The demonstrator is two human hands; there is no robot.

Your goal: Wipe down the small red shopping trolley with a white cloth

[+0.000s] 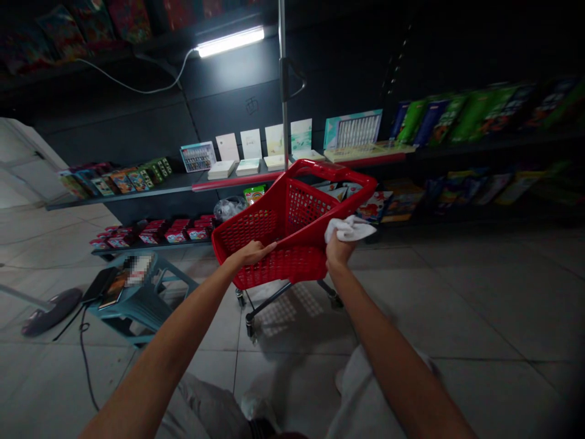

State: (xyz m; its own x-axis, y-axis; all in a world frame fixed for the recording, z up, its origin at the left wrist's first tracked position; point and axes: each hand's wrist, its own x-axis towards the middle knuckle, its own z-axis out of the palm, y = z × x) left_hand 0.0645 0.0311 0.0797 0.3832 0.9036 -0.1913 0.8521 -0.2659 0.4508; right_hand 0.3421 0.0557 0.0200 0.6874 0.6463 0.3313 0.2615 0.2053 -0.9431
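A small red shopping cart (274, 228) with a mesh basket stands on the tiled floor in front of me, on a grey wheeled frame. My left hand (253, 251) rests on the cart's near left rim, fingers stretched along the edge. Over at the near right rim, my right hand (339, 250) is closed round a crumpled white cloth (350, 228), which sits against the rim. Nothing shows inside the basket.
Dark shelves (150, 192) along the back wall carry boxed toys, cards and colourful packages. A teal plastic stool (141, 296) with a phone and books stands at the left, beside a fan base (46, 311) and its cable. A metal pole (283, 85) rises behind the cart.
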